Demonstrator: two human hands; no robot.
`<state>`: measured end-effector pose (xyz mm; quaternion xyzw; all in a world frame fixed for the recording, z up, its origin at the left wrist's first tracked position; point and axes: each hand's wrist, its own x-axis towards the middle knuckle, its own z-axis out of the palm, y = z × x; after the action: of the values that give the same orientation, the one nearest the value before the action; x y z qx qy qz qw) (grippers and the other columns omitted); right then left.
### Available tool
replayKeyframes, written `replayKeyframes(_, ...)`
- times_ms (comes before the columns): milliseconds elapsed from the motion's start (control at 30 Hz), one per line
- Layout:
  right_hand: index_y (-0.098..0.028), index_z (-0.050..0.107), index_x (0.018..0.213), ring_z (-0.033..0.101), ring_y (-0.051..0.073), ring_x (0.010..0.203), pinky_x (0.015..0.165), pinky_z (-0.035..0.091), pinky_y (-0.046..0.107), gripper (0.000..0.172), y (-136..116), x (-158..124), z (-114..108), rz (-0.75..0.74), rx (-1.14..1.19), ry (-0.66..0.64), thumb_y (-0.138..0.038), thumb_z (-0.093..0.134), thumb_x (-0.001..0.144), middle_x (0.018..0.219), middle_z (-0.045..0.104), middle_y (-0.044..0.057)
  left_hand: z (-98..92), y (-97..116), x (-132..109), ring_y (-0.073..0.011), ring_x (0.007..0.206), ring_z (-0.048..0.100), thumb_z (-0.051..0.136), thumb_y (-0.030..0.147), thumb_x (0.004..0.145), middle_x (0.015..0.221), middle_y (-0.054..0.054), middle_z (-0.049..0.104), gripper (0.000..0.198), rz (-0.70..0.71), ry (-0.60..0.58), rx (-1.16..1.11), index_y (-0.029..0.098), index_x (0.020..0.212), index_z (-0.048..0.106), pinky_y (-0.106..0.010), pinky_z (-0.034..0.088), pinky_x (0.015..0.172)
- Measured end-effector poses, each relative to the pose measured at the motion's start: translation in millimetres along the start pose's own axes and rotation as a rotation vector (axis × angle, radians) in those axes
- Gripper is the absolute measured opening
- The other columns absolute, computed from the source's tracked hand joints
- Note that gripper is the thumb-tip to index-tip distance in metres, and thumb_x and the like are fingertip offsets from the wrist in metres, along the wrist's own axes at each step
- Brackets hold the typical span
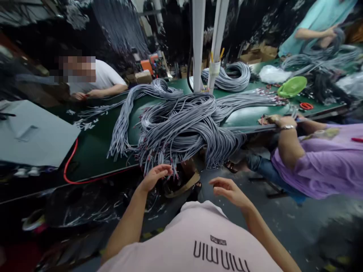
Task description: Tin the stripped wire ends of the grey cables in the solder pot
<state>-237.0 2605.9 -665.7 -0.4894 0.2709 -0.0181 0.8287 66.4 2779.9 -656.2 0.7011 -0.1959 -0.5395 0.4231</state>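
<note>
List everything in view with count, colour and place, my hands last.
cables: many, grey, heaped mid-table
table: one, green, under cables
posts: two, white, behind the heap
basket: one, green, table's right
tube: one, red, table's left edge
box: one, pale grey, left end
co-workers: three, white, teal, purple tops, around the table
background clutter: uncountable, mostly dark, behind the table
shirt: one, pink, bottom centre
left hand: one, bare, by cable ends
right hand: one, bare, over the floor
</note>
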Motion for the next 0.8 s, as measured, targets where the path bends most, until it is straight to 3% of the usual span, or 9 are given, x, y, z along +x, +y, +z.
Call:
replayKeyframes(67,-0.016,0.067,0.097,0.055,0.011,0.064,0.065,0.044,0.025,0.031,-6.3,32.4,-12.9,0.039,0.105,0.051,-0.038,0.070,0.076,0.068,0.063,0.001,-20.1,38.8,39.7,-0.0174,0.088,0.065,0.069,0.046,0.074,0.090,-0.006,0.070,0.042,0.162,0.085,0.013,0.016,0.104,0.066,-0.032,0.048,0.089)
replayKeyframes(167,-0.015,0.068,0.095,0.059,0.011,0.065,0.067,0.047,0.026,0.031,-23.2,87.5,-36.9,0.065,0.245,0.156,-0.037,0.072,0.073,0.072,0.066,0.002,-48.9,84.6,109.3,-0.0176,0.087,0.064,0.070,0.050,0.070,0.091,-0.007,0.070,0.048,0.278,0.226,0.093,0.015,0.103,0.066,-0.032,0.048,0.089)
replayKeyframes(300,-0.015,0.067,0.094,0.063,0.012,0.065,0.065,0.052,0.026,0.029,-47.4,166.8,-70.5,0.113,0.374,0.287,-0.032,0.073,0.071,0.077,0.068,0.003,-77.9,115.8,199.0,-0.0195,0.090,0.064,0.061,0.058,0.071,0.100,-0.008,0.070,0.056,0.216,0.322,0.446,0.014,0.106,0.065,-0.030,0.049,0.085)
replayKeyframes(367,-0.016,0.065,0.095,0.063,0.011,0.061,0.061,0.054,0.026,0.025,-57.1,201.2,-83.3,0.126,0.386,0.305,-0.031,0.069,0.075,0.075,0.068,0.002,-87.4,119.6,233.7,-0.0200,0.089,0.063,0.058,0.057,0.072,0.097,-0.007,0.071,0.052,0.157,0.336,0.577,0.013,0.099,0.068,-0.029,0.048,0.083)
replayKeyframes(467,-0.016,0.061,0.094,0.063,0.014,0.053,0.053,0.054,0.028,0.020,-66.8,240.8,-94.6,0.178,0.379,0.299,-0.029,0.065,0.079,0.069,0.067,0.003,-99.6,114.0,267.4,-0.0214,0.083,0.062,0.056,0.056,0.073,0.083,-0.006,0.071,0.046,0.085,0.338,0.659,0.014,0.081,0.070,-0.029,0.047,0.079)
replayKeyframes(567,-0.017,0.056,0.095,0.063,0.016,0.050,0.050,0.054,0.030,0.019,-71.4,268.9,-98.3,0.234,0.364,0.290,-0.028,0.063,0.080,0.066,0.068,0.003,-113.4,100.2,283.6,-0.0219,0.079,0.061,0.052,0.058,0.075,0.076,-0.006,0.070,0.046,0.009,0.342,0.715,0.015,0.074,0.069,-0.029,0.045,0.074)
replayKeyframes(667,-0.019,0.051,0.095,0.064,0.017,0.049,0.050,0.055,0.032,0.019,-73.0,288.3,-98.2,0.268,0.356,0.273,-0.030,0.061,0.082,0.067,0.069,0.004,-127.5,85.4,292.8,-0.0209,0.081,0.062,0.046,0.061,0.079,0.082,-0.007,0.071,0.053,-0.048,0.357,0.718,0.015,0.077,0.070,-0.028,0.045,0.074)
replayKeyframes(800,-0.022,0.048,0.094,0.065,0.017,0.051,0.051,0.054,0.029,0.020,-69.3,292.4,-92.1,0.241,0.357,0.296,-0.031,0.061,0.082,0.067,0.069,0.001,-139.7,77.0,306.9,-0.0185,0.080,0.064,0.036,0.064,0.083,0.090,-0.010,0.072,0.061,-0.112,0.317,0.693,0.013,0.083,0.071,-0.026,0.048,0.074)
